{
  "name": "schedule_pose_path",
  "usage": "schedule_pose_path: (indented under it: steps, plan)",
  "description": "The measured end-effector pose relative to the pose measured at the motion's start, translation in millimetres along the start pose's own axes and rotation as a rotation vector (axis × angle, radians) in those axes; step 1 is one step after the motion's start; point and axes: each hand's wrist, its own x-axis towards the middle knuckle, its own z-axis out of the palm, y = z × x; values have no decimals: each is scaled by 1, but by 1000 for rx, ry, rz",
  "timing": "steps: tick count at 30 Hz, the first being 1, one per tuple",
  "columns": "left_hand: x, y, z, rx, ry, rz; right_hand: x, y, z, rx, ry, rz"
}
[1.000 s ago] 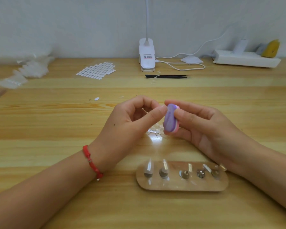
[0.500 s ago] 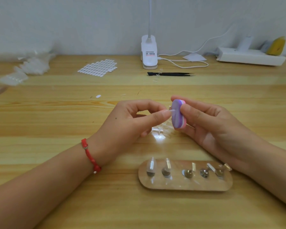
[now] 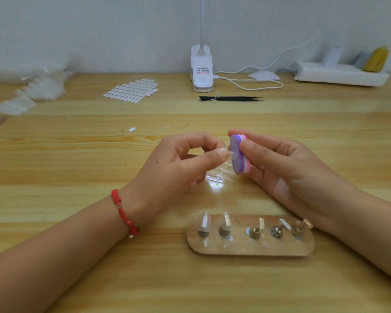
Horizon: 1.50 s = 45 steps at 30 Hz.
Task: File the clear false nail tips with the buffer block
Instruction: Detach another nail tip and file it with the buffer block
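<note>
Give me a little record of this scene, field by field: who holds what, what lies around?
Left hand: pinches a clear nail tip
Right hand: grips the buffer block, purple face toward the tip
Contact: tip appears to touch the block
Beneath the hands: loose clear tips
Near edge: wooden stand with five pegs
Far side: black tweezers, white lamp base
</note>
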Motion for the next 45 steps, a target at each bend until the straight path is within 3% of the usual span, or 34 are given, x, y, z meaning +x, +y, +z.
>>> schedule_pose_path:
  steps: [19,32,35,40,45]
  plan:
    - [-1,-3,1,6,78,59,0,1,-1,-56,-34,10]
    - [-1,-2,2,35,24,56,1,0,-3,-40,17,-11]
    - [-1,-3,0,17,83,53,1,1,-2,-71,-8,-8]
    - [-1,-3,1,31,6,41,0,1,-3,-39,28,-7]
    - [1,-4,0,42,84,28,-1,2,-1,-76,4,-5]
